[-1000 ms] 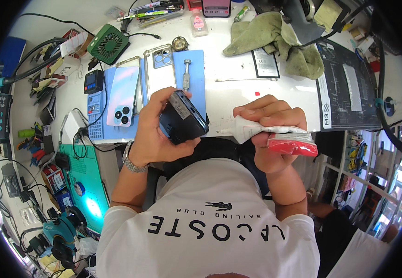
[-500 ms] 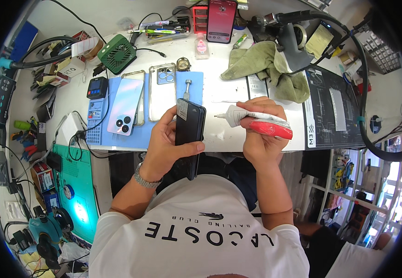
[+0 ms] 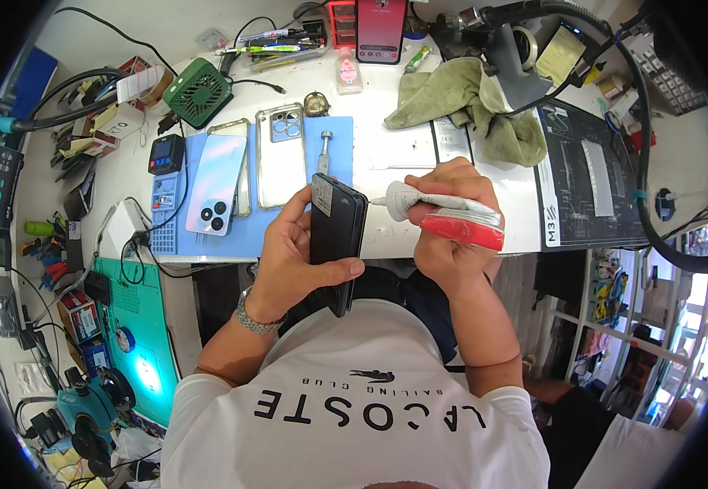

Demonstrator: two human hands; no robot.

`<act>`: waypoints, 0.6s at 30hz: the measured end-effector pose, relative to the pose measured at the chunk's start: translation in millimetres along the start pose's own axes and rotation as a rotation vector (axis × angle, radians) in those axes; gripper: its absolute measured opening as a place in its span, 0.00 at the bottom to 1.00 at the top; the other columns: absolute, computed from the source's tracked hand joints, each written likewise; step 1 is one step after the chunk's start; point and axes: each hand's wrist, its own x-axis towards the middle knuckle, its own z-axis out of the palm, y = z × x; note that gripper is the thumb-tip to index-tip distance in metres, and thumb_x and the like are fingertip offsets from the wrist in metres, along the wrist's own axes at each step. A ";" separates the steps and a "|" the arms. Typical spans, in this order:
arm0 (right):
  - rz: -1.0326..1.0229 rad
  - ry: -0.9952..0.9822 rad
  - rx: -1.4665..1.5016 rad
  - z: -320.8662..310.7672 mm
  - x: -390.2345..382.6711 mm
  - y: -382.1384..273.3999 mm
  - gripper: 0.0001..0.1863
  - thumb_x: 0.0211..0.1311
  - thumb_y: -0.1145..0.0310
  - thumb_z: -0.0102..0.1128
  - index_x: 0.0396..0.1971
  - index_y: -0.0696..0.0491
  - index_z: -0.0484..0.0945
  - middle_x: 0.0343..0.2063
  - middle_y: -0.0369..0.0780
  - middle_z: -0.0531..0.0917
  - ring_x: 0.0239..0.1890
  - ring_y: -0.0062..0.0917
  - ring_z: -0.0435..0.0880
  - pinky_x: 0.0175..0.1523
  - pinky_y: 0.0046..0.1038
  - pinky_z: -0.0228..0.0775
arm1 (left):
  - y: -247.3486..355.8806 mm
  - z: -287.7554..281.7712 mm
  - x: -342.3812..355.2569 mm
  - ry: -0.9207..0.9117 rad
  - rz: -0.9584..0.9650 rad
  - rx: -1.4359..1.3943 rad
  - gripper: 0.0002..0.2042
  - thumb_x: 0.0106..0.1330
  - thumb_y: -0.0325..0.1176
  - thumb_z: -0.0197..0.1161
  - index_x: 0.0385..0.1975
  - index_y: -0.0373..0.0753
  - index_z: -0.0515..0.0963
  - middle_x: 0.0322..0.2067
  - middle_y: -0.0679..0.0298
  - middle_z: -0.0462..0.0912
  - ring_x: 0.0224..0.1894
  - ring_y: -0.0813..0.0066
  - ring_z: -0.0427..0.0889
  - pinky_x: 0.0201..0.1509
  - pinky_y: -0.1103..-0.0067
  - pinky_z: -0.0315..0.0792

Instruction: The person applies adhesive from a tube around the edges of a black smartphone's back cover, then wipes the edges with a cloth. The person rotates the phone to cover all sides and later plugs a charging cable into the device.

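Observation:
Upright on edge, a dark smartphone point(image 3: 336, 244) is gripped in my left hand point(image 3: 287, 254), with the thumb across its lower part and fingers behind. My right hand point(image 3: 460, 232) is closed round a white and red glue tube point(image 3: 460, 226). The tube's thin nozzle points left and reaches the phone's upper right edge; whether it touches cannot be made out. Beyond my left hand, a blue mat point(image 3: 268, 213) bears a pale iridescent phone back point(image 3: 219, 183), clear phone cases point(image 3: 281, 159) and a small metal screwdriver point(image 3: 324, 153).
A green fan point(image 3: 198, 94) and a small bottle point(image 3: 348, 72) stand toward the back, near an upright phone point(image 3: 381, 31) with a lit red screen. A green cloth point(image 3: 443, 94) lies right of centre, beside a black mat point(image 3: 586, 175). Another person's dark clothing point(image 3: 570, 428) shows at lower right.
My right hand has brought the glue tube leftward, so its nozzle is now at the phone's edge. My left hand keeps its grip on the phone, almost unmoved. The view has shifted slightly.

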 end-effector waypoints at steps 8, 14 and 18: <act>0.003 0.003 -0.025 -0.4 -0.5 0.5 0.14 0.48 0.85 0.69 0.37 0.61 0.82 0.28 0.43 0.84 0.28 0.32 0.80 0.36 0.28 0.72 | 1.4 0.2 0.4 -0.003 0.062 0.053 0.51 0.46 0.14 0.81 0.73 0.26 0.60 0.57 0.57 0.82 0.59 0.73 0.81 0.66 0.74 0.76; -0.029 -0.026 -0.069 -1.3 2.3 -0.1 0.14 0.48 0.83 0.69 0.37 0.61 0.82 0.27 0.42 0.83 0.27 0.33 0.80 0.35 0.29 0.72 | 0.8 -2.8 1.3 0.017 0.131 0.165 0.51 0.44 0.16 0.82 0.73 0.26 0.61 0.58 0.58 0.82 0.60 0.73 0.81 0.67 0.74 0.75; -0.033 -0.047 -0.093 -3.3 2.7 0.8 0.14 0.47 0.83 0.70 0.37 0.61 0.83 0.26 0.42 0.82 0.27 0.33 0.80 0.35 0.29 0.72 | 1.4 -1.5 1.8 0.010 0.142 0.199 0.51 0.44 0.16 0.82 0.73 0.26 0.61 0.58 0.57 0.82 0.60 0.73 0.81 0.67 0.74 0.75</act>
